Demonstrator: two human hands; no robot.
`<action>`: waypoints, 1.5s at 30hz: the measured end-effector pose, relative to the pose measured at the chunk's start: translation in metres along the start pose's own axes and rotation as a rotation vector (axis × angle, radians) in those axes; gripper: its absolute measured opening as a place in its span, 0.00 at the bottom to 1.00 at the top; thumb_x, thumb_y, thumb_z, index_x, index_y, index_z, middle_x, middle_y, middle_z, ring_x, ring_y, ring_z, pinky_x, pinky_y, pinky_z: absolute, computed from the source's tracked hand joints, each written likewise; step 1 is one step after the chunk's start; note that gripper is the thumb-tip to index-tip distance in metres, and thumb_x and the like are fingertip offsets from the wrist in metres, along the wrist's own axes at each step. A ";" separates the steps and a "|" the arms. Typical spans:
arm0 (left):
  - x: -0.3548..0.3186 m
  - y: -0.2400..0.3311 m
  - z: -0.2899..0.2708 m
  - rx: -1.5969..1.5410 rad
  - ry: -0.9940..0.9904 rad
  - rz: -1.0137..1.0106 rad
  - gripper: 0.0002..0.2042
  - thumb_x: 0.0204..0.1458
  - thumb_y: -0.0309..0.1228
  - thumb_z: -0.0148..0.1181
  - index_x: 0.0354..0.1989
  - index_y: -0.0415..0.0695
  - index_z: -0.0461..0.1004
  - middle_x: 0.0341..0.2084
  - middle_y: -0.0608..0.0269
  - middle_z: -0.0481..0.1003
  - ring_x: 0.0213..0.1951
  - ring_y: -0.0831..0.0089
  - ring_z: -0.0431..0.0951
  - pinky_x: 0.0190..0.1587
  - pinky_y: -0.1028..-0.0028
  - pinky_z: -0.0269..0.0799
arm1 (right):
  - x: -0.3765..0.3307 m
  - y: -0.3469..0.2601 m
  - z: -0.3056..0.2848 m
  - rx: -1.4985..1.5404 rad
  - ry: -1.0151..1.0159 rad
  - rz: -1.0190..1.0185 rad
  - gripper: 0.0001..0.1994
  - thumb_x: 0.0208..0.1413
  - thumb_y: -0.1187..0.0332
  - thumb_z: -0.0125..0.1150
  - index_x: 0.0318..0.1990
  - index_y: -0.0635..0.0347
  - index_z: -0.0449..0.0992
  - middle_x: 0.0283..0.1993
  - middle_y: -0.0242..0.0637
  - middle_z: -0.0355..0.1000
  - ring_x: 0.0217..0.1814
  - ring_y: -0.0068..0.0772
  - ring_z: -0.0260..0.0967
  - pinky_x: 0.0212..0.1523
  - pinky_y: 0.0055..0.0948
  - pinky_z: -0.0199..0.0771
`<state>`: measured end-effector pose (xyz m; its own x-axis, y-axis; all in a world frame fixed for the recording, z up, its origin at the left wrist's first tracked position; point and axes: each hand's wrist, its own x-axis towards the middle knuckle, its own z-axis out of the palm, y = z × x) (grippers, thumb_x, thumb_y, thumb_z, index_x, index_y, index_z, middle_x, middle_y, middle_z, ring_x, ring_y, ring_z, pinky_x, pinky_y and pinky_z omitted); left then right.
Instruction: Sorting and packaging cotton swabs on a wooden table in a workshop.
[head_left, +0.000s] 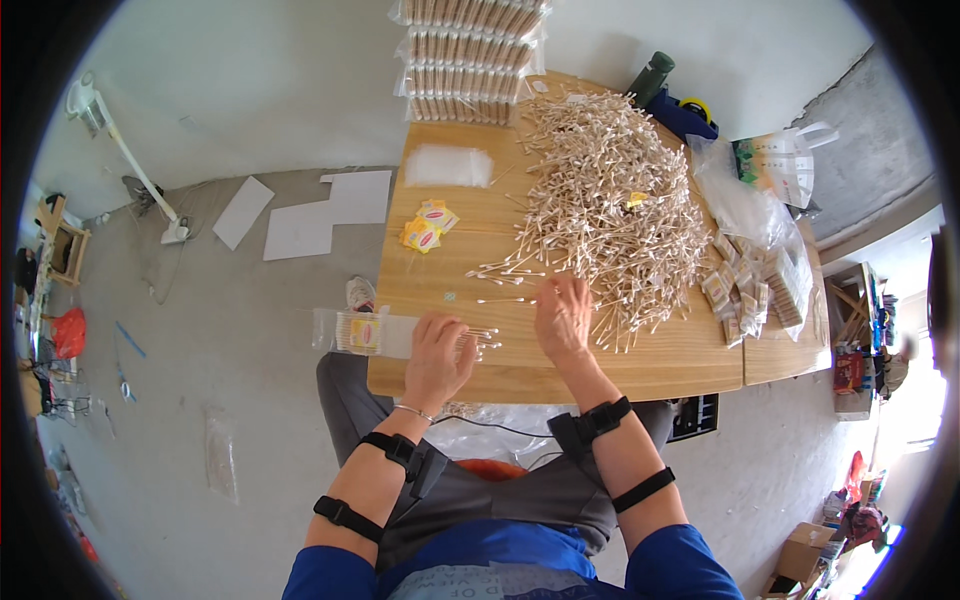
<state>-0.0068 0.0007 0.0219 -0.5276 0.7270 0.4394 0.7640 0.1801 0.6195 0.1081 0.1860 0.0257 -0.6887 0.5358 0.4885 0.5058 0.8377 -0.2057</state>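
A large heap of white-tipped cotton swabs (pixel 615 200) covers the right half of the wooden table. My left hand (pixel 438 358) is closed around a small bunch of swabs near the front edge, their tips (pixel 488 338) poking out to the right. Beside it lies a clear plastic bag (pixel 397 337), and left of that a filled packet of swabs (pixel 358 333) with a yellow label, overhanging the table's left edge. My right hand (pixel 565 315) has its fingers curled down at the heap's near left side; a single swab (pixel 505 300) reaches its fingertips, which partly hide the grip.
Yellow label cards (pixel 430 226) and a stack of clear bags (pixel 448 166) lie at the left. Bundled swab packs (pixel 465 75) rise at the back. A green bottle (pixel 652 78), a blue tape dispenser (pixel 682 113) and packed swab bundles (pixel 738 290) line the right side.
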 end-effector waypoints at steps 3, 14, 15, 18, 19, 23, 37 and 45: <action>-0.001 -0.002 0.001 -0.008 0.007 -0.012 0.09 0.49 0.29 0.62 0.36 0.40 0.74 0.39 0.54 0.72 0.48 0.53 0.69 0.53 0.59 0.65 | -0.013 -0.020 0.009 0.106 -0.068 -0.028 0.06 0.46 0.74 0.58 0.34 0.59 0.76 0.42 0.37 0.68 0.48 0.43 0.62 0.47 0.41 0.65; -0.002 -0.002 0.001 0.110 -0.074 0.011 0.15 0.49 0.28 0.58 0.46 0.39 0.74 0.51 0.53 0.71 0.55 0.54 0.66 0.59 0.58 0.60 | -0.014 -0.045 0.016 0.253 -0.109 0.034 0.11 0.47 0.73 0.60 0.40 0.55 0.77 0.40 0.37 0.69 0.47 0.44 0.64 0.48 0.42 0.65; -0.001 -0.001 0.002 0.110 -0.074 0.010 0.15 0.49 0.28 0.58 0.46 0.39 0.74 0.51 0.53 0.71 0.55 0.54 0.66 0.59 0.58 0.60 | -0.007 -0.038 0.018 0.176 -0.096 0.126 0.10 0.49 0.72 0.61 0.41 0.55 0.77 0.41 0.37 0.69 0.48 0.44 0.63 0.49 0.42 0.64; 0.000 0.000 0.002 0.067 -0.069 -0.026 0.12 0.49 0.28 0.57 0.44 0.41 0.74 0.47 0.54 0.71 0.54 0.54 0.67 0.58 0.58 0.61 | 0.011 -0.019 0.017 0.169 -0.143 0.139 0.12 0.50 0.67 0.64 0.42 0.54 0.76 0.44 0.36 0.68 0.50 0.43 0.62 0.49 0.43 0.63; 0.000 0.000 0.002 0.070 -0.067 -0.030 0.11 0.49 0.28 0.58 0.42 0.41 0.74 0.45 0.55 0.71 0.53 0.54 0.67 0.57 0.58 0.61 | 0.016 -0.017 0.017 0.169 -0.138 0.137 0.13 0.48 0.65 0.66 0.41 0.54 0.76 0.44 0.36 0.68 0.50 0.43 0.62 0.49 0.43 0.63; -0.002 -0.003 0.000 0.088 -0.077 -0.040 0.10 0.51 0.28 0.57 0.42 0.42 0.73 0.44 0.56 0.70 0.52 0.54 0.67 0.57 0.59 0.62 | 0.031 -0.016 0.015 0.197 -0.253 0.175 0.12 0.45 0.66 0.67 0.38 0.55 0.75 0.43 0.37 0.68 0.51 0.44 0.62 0.50 0.43 0.63; -0.002 -0.003 0.001 0.061 -0.059 -0.036 0.12 0.51 0.26 0.56 0.45 0.41 0.71 0.46 0.53 0.70 0.51 0.53 0.68 0.56 0.58 0.63 | 0.044 -0.004 0.011 0.113 -0.410 0.036 0.07 0.52 0.70 0.59 0.38 0.59 0.74 0.44 0.41 0.69 0.53 0.46 0.63 0.53 0.43 0.64; -0.004 -0.005 -0.004 -0.228 0.030 -0.228 0.15 0.57 0.23 0.45 0.53 0.37 0.65 0.47 0.47 0.70 0.51 0.51 0.68 0.54 0.61 0.65 | 0.016 -0.007 -0.007 0.224 -0.197 0.049 0.13 0.48 0.79 0.54 0.42 0.58 0.75 0.41 0.43 0.69 0.47 0.48 0.64 0.49 0.42 0.66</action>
<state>-0.0094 -0.0056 0.0196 -0.6893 0.6643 0.2892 0.5235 0.1806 0.8327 0.0971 0.1877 0.0409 -0.7649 0.5678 0.3042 0.4286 0.8012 -0.4175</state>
